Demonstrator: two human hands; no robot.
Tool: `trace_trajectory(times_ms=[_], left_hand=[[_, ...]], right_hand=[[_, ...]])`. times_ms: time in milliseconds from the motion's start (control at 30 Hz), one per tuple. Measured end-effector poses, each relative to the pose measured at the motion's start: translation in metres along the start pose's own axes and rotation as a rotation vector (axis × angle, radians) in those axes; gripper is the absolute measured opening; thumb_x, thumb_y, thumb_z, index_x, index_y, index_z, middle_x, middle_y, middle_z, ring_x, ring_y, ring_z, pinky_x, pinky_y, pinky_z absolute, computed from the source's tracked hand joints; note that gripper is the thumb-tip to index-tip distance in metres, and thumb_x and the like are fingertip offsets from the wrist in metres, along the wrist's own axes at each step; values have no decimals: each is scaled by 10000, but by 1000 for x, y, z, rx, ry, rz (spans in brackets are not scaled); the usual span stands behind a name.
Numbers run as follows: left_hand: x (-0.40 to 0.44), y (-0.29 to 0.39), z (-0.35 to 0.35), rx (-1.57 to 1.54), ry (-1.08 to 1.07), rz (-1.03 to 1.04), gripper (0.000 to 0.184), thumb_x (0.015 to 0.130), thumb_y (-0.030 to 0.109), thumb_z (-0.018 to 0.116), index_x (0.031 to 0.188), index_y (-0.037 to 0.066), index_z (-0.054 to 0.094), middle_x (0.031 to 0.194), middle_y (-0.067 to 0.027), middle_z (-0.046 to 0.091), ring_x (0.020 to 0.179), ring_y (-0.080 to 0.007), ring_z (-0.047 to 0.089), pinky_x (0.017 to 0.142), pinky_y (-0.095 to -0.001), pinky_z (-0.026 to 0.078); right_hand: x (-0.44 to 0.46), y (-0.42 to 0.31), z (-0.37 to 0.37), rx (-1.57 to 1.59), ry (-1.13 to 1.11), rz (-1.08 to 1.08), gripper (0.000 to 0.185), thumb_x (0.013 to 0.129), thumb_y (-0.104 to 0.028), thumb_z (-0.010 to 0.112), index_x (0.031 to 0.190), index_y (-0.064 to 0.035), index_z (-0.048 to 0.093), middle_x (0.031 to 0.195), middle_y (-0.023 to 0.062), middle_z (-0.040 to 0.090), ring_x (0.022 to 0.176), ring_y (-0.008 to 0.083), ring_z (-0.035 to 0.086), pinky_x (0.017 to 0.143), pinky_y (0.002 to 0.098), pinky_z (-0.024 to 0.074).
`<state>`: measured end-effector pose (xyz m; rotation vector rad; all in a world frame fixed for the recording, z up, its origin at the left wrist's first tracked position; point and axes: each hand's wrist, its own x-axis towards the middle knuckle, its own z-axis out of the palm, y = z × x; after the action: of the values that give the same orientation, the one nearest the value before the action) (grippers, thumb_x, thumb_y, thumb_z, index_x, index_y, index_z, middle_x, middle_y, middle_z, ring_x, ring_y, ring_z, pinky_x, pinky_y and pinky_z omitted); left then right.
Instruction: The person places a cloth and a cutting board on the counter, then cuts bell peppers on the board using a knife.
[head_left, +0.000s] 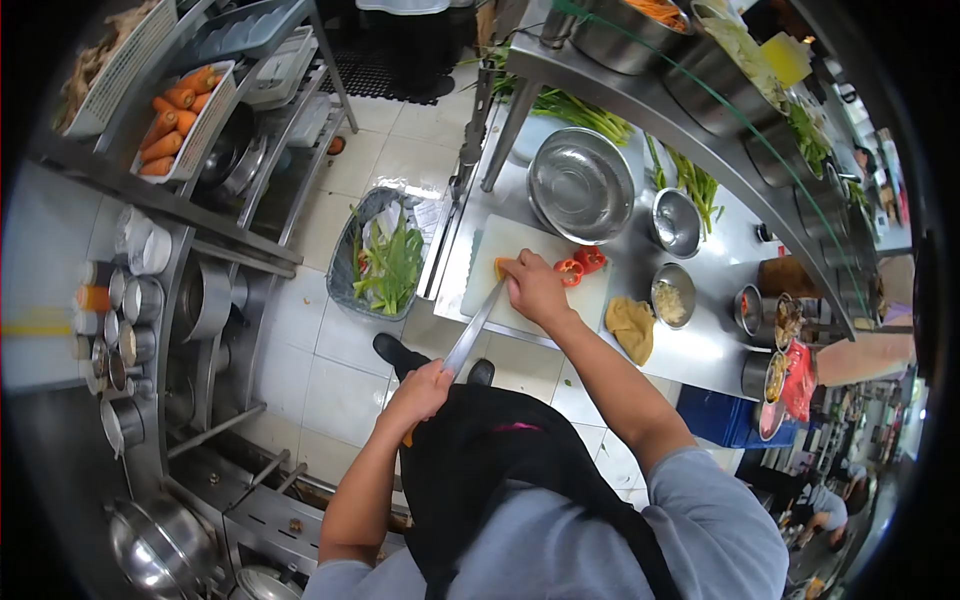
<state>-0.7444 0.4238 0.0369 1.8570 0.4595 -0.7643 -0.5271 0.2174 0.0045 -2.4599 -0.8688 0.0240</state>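
My left hand [418,392] is closed around the handle of a large knife [472,335], whose blade slants up to the cutting board. My right hand [536,290] is on the white cutting board [510,235], its fingers closed at a small orange piece [500,267] beside the blade tip. Just right of that hand lie cut red peppers [571,272] on the board. A folded tan cloth [630,330] rests by the board's right edge. Behind the board stands a big steel bowl [581,185].
Small steel bowls [677,222] and leafy greens [585,112] are on the counter. A shelf [640,105] with steel pots overhangs it. A lined bin [352,285] of green scraps stands at the counter's left. Carrots [170,130] fill a basket at upper left; people are at far right.
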Motion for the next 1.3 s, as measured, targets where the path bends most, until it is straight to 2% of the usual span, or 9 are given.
trace_trajectory(times_ms=[267,467,633,733,833,900,1033,1200,1300], left_hand=[[-42,2,-26,9,-27,-116,308,1089,318,533,1026,24,601,706,-139,663,540,-234,671,517,-392,541],[-21,-20,-1,-153,89,-88,290,1079,305,559,1028,23,602,714,-143,671,573,-250,694,571,-400,562],[-6,-18,21,-195,115,-32,291,1074,296,560,1013,15,603,727,-158,689,605,-275,718,610,-420,571],[8,-27,36,-239,80,-85,313,1078,301,547,994,5,602,707,-167,679,607,-278,720,619,-424,571],[12,-25,43,-255,89,-74,287,1092,311,540,983,47,569,677,-53,595,527,-153,612,501,-318,532],[8,-14,37,-244,109,-126,354,1082,317,522,969,-9,601,737,-201,685,632,-309,726,665,-452,579],[36,-78,65,-57,187,47,407,1081,341,446,993,4,657,913,-271,717,776,-447,723,756,-548,569],[20,-39,38,-117,152,-18,414,1076,389,512,1072,-4,642,843,-243,728,674,-350,746,676,-472,603],[18,-41,39,-181,119,-41,339,1088,355,546,1014,27,591,697,-87,630,559,-176,661,514,-345,549]], right_hand=[[15,-5,7,-287,-156,32,111,887,-194,730,984,-166,779,868,43,698,884,266,683,843,454,447],[15,-9,8,-281,45,-39,136,880,-214,726,998,-206,793,875,42,753,831,264,690,891,463,415],[17,-23,-5,-340,-290,216,156,888,-284,760,1018,-214,807,900,67,772,851,274,702,941,481,409],[13,-29,0,-403,-290,127,126,874,-288,771,955,-194,793,924,87,750,888,280,702,946,481,414],[14,-28,-6,-365,-281,87,118,883,-201,701,963,-159,776,982,132,714,952,298,687,903,493,453],[9,-25,-4,-358,-263,77,131,863,-168,691,964,-152,774,999,143,696,967,318,678,872,498,478],[6,-12,12,-351,-127,-5,167,934,-194,631,910,-128,783,946,165,666,902,374,669,725,521,539],[4,-16,3,-311,-130,110,131,904,-257,717,975,-215,818,911,60,689,868,283,694,799,485,499],[-2,-22,1,-293,-133,131,147,915,-238,707,1023,-218,806,907,44,687,848,253,696,801,465,497]])
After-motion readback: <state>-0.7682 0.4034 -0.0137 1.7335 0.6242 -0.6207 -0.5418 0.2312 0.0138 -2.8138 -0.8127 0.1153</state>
